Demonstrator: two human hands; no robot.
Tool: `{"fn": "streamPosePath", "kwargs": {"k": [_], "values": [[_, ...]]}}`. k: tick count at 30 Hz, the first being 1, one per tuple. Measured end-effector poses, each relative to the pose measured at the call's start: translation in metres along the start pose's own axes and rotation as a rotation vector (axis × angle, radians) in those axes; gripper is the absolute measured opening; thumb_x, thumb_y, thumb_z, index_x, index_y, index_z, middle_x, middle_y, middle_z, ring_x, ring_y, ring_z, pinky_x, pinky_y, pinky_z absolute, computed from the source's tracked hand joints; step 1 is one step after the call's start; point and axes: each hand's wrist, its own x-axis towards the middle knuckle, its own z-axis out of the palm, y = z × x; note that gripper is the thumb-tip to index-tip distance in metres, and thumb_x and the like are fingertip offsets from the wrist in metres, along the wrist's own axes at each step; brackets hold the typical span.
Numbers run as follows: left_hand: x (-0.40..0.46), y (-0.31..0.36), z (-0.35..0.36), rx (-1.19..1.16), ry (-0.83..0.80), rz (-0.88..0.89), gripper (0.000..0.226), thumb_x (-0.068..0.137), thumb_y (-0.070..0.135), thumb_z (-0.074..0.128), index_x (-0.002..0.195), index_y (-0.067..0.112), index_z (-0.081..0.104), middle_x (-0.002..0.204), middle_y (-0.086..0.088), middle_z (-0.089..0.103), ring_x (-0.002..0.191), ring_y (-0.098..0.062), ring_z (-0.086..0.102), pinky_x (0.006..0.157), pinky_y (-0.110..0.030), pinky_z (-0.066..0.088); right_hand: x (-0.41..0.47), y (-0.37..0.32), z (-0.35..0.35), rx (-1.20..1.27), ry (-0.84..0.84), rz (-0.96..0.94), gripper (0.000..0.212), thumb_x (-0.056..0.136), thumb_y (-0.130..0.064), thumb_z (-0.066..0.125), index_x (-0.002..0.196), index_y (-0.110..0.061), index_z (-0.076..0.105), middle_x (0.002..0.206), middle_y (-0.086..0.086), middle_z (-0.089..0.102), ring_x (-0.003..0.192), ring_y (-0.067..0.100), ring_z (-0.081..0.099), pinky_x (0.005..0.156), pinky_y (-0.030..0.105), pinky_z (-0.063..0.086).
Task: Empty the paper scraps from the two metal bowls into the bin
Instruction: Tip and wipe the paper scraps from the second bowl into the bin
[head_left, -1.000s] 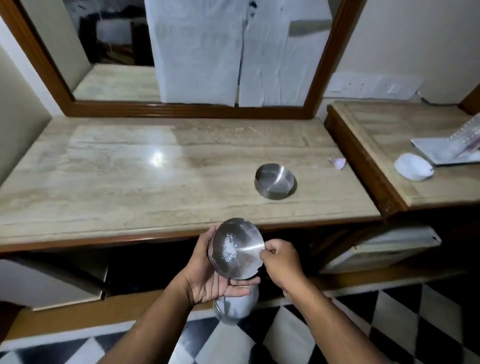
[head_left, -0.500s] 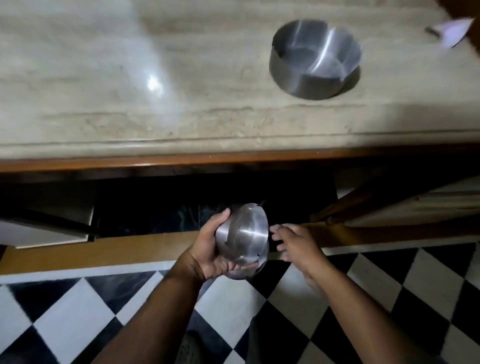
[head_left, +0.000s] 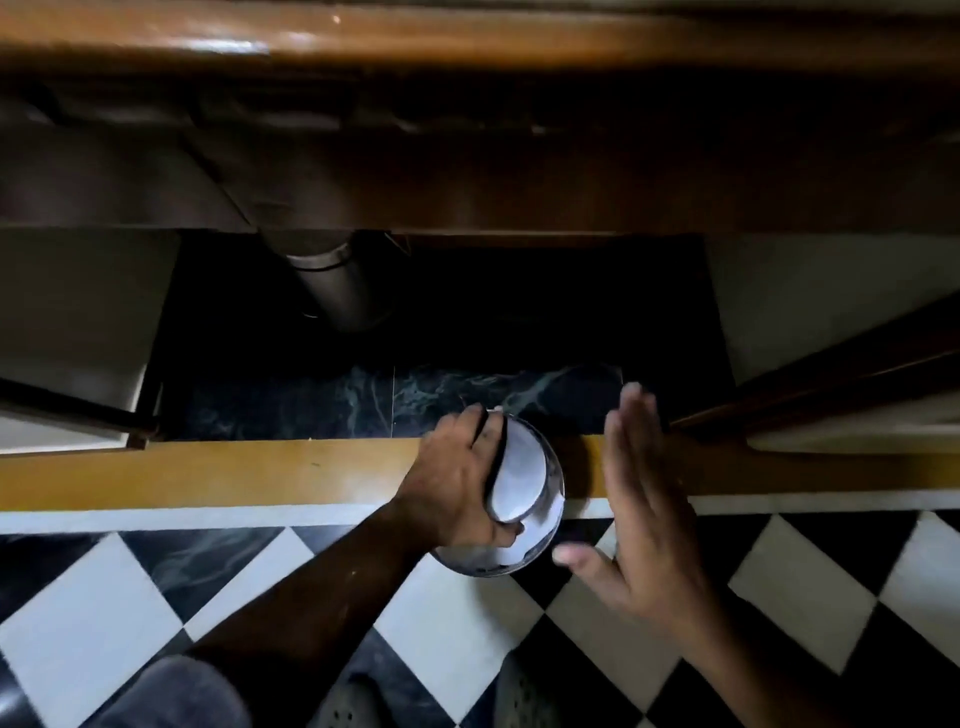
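Left hand (head_left: 457, 483) tips bowl (head_left: 519, 480); right hand (head_left: 644, 499) beside.

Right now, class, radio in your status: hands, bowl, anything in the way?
Left hand grips metal bowl, tipped over bin. Right hand open, flat, beside bowl, holding nothing. Nothing blocking.

Floor was that classic black and white checkered tile (head_left: 800, 592), laid on the diagonal. A yellowish wooden plinth (head_left: 208, 475) ran across just above it, with a thin white strip along its lower edge. Behind that sat a dark recess with greenish-black marbled stone (head_left: 322, 405) at the bottom, pretty dim in there. A grey pipe (head_left: 337, 291) came down into the gloom. Up top, a glossy brown wooden counter edge (head_left: 467, 36) caught a bit of light.
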Motion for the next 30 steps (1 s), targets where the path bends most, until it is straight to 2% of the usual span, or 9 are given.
{"fn": "streamPosePath", "kwargs": {"k": [3,8,10,14,15,18,20,25,30], "values": [[0.001,-0.003,0.013,0.006,0.063,0.078,0.123,0.050,0.068,0.064,0.148,0.000,0.035,0.144,-0.023,0.045,0.123,-0.041,0.049,0.106,-0.049,0.042,-0.009,-0.003,0.008,-0.091,0.032,-0.104,0.101,0.083,-0.076,0.019,0.152,-0.007,-0.008,0.161,0.011,-0.016,0.149,0.039,0.000,0.123,0.044,0.008],[0.001,-0.006,0.023,-0.041,0.099,0.137,0.122,0.049,0.068,0.071,0.144,-0.004,0.043,0.139,-0.024,0.052,0.124,-0.041,0.052,0.105,-0.048,0.045,-0.029,0.012,0.059,-0.361,-0.590,-0.024,0.122,0.066,-0.093,0.030,0.150,-0.005,0.024,0.161,0.012,0.002,0.148,0.029,0.017,0.113,0.042,0.015],[-0.002,-0.012,0.026,-0.070,0.092,0.109,0.123,0.048,0.067,0.076,0.142,-0.007,0.045,0.138,-0.025,0.053,0.123,-0.042,0.054,0.104,-0.049,0.046,-0.027,0.009,0.053,-0.343,-0.548,-0.025,0.121,0.068,-0.092,0.027,0.150,-0.004,0.023,0.161,0.012,0.006,0.149,0.027,0.012,0.115,0.039,0.013],[-0.006,-0.012,0.030,-0.046,0.062,0.122,0.128,0.046,0.069,0.069,0.147,0.000,0.032,0.142,-0.024,0.049,0.126,-0.043,0.051,0.103,-0.053,0.045,-0.016,-0.002,0.027,-0.246,-0.186,-0.051,0.112,0.076,-0.081,0.024,0.150,0.002,0.009,0.159,0.024,0.002,0.149,0.036,0.006,0.122,0.045,0.015],[-0.005,-0.009,0.031,-0.057,0.077,0.118,0.128,0.047,0.069,0.068,0.148,0.000,0.031,0.144,-0.023,0.048,0.128,-0.042,0.050,0.104,-0.053,0.044,-0.017,-0.002,0.029,-0.251,-0.203,-0.054,0.112,0.077,-0.081,0.023,0.149,0.003,0.008,0.159,0.023,0.002,0.149,0.037,0.006,0.122,0.047,0.015],[-0.002,-0.003,0.036,-0.113,0.119,0.124,0.125,0.049,0.066,0.071,0.147,-0.001,0.034,0.141,-0.022,0.052,0.127,-0.040,0.053,0.103,-0.050,0.046,-0.025,0.010,0.055,-0.357,-0.556,-0.070,0.124,0.067,-0.092,0.028,0.150,-0.001,0.019,0.160,0.018,0.002,0.149,0.033,0.012,0.116,0.049,0.029],[-0.006,-0.004,0.039,-0.140,0.126,0.101,0.123,0.048,0.064,0.072,0.145,0.001,0.031,0.138,-0.025,0.053,0.123,-0.041,0.055,0.101,-0.050,0.048,-0.025,0.012,0.064,-0.384,-0.618,-0.041,0.124,0.065,-0.093,0.034,0.147,-0.001,0.030,0.158,0.015,0.012,0.146,0.031,0.024,0.116,0.046,0.026],[0.004,-0.018,0.046,-0.150,0.196,0.112,0.125,0.052,0.063,0.074,0.147,-0.003,0.028,0.144,-0.025,0.049,0.129,-0.042,0.050,0.106,-0.052,0.043,-0.012,0.000,0.048,-0.279,-0.139,-0.070,0.118,0.073,-0.083,0.040,0.148,0.004,0.016,0.158,0.025,0.011,0.149,0.035,0.008,0.123,0.041,0.013],[0.004,-0.015,0.060,-0.115,0.108,0.085,0.122,0.050,0.063,0.072,0.145,-0.005,0.038,0.137,-0.020,0.056,0.122,-0.038,0.056,0.104,-0.049,0.047,-0.025,0.022,0.083,-0.345,-0.646,-0.098,0.124,0.061,-0.084,0.052,0.151,-0.008,0.013,0.163,0.009,0.004,0.147,0.015,-0.018,0.123,0.041,0.006]]}}
